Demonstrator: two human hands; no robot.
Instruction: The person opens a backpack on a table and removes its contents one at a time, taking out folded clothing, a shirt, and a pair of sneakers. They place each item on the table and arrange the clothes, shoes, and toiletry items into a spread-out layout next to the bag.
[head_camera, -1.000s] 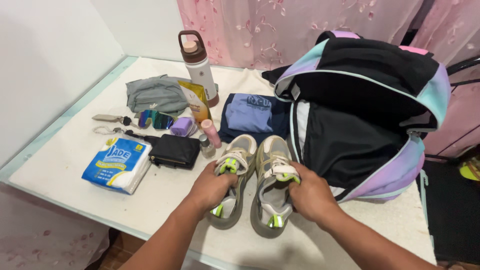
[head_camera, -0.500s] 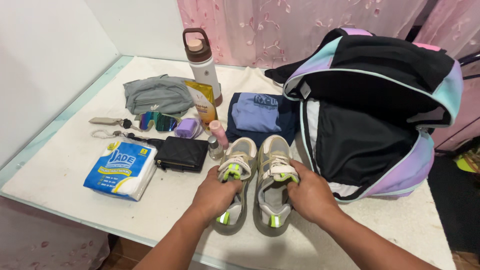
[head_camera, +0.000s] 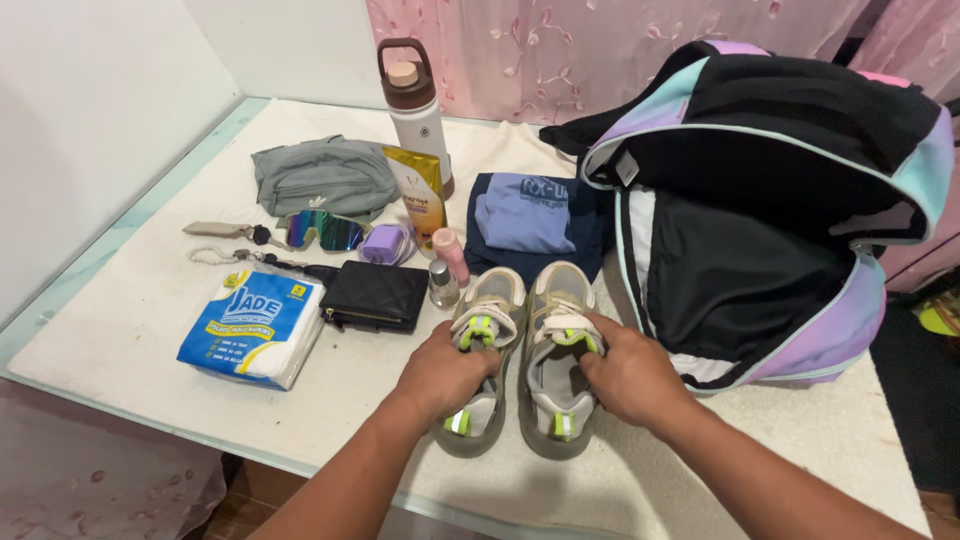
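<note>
Fingers of the left hand (head_camera: 445, 372) and right hand (head_camera: 622, 377) are closed on the left shoe (head_camera: 482, 352) and right shoe (head_camera: 555, 355), which lie side by side, toes pointing away, beside the open backpack (head_camera: 790, 230) nearer the right hand.

— Was the shot bright enough?
— Yes, soft and even from overhead; the white table (head_camera: 150, 330) came out pale, with no harsh glare.
— Any shadows?
— Faint ones under the hands (head_camera: 440, 375) and inside the open backpack (head_camera: 760, 270).
— Sharpness?
— Crisp in the centre; straight lines bowed slightly toward the edges.
</note>
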